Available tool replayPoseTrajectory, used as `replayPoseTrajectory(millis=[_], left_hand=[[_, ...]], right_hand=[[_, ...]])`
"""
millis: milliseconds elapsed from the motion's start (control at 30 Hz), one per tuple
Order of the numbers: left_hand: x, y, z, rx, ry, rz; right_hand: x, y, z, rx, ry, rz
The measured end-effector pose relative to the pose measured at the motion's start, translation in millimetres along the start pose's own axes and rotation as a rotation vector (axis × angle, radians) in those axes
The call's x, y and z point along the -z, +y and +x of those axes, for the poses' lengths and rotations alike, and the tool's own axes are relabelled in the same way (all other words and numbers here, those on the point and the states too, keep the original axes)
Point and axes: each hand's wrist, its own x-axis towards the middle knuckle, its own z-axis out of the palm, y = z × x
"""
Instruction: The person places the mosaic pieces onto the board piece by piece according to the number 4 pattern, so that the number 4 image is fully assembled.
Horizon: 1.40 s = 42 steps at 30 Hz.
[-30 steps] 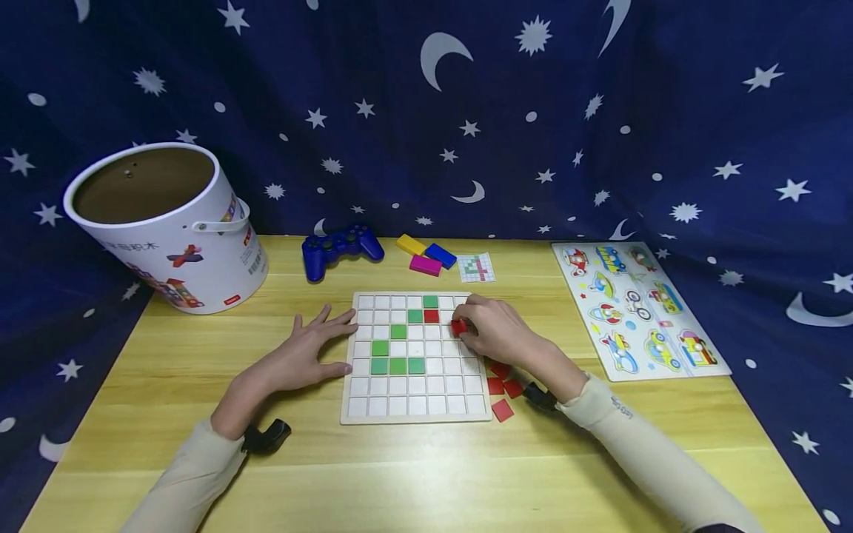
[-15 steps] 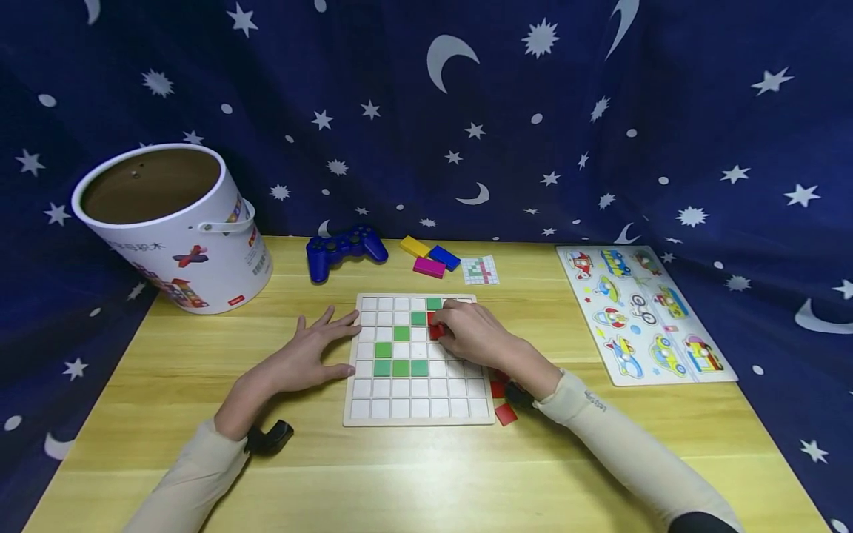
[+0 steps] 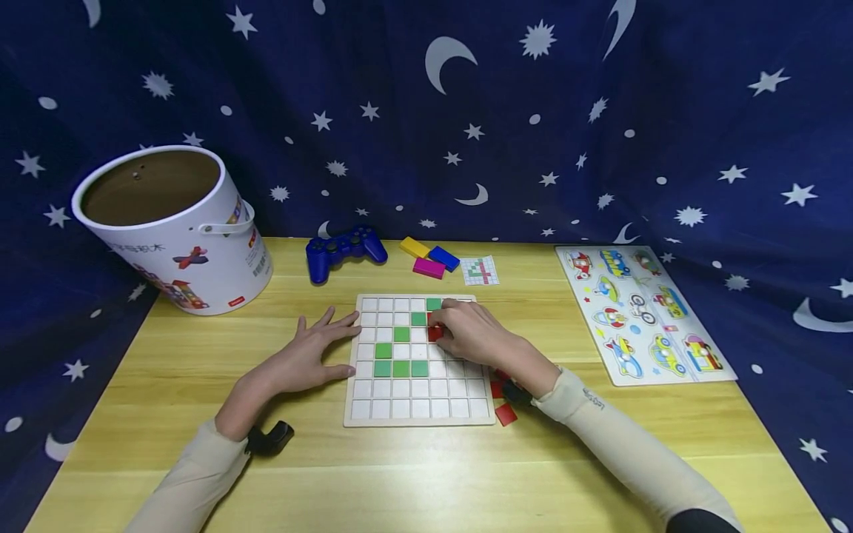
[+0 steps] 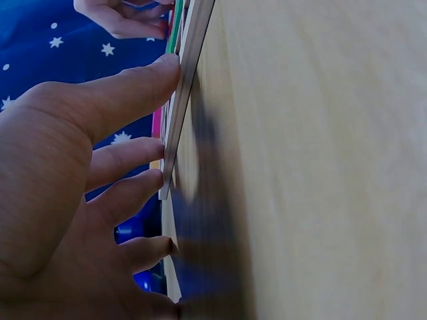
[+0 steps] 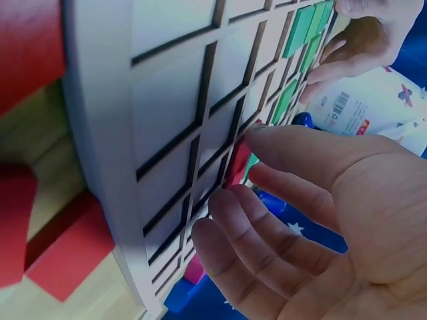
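A white wooden grid board lies on the table, with several green tiles set in its cells in a stepped line and a short row. My left hand is spread at the board's left edge, thumb and fingertips touching the rim; in the left wrist view the straight thumb meets that edge. Over the upper right of the grid, my right hand pinches a red square tile between thumb and fingers, down at a cell. Another red tile just above it is partly covered by the fingers.
Loose red tiles lie by the board's right edge, some under the right wrist. Behind the board are a small pattern card, coloured blocks and a blue game controller. A white bucket stands left, a picture puzzle board right.
My right hand has carried the red tile left across the grid and down to a cell below the other red tile. It barely moves in the last half second. The left hand stays put.
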Motion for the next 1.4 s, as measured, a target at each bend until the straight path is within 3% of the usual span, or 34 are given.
replayPoseTrajectory(millis=[300,767,1233,1400], left_hand=[[-0.8,-2.4,-0.5,0.005,-0.002,-0.003],[5.8,-0.7,1.8,0.018,-0.016,-0.008],[1.0,-3.4,0.8,0.024,-0.012,-0.019],[2.2,-4.0,0.1,0.021,-0.017,-0.019]], right_hand=[[13,3,-19,-0.017,0.002,-0.04],[22,24,-67,-0.132,-0.05,-0.042],[18,32,-68,-0.143,-0.06,-0.081],[21,29,-66,-0.151,-0.023,-0.093]])
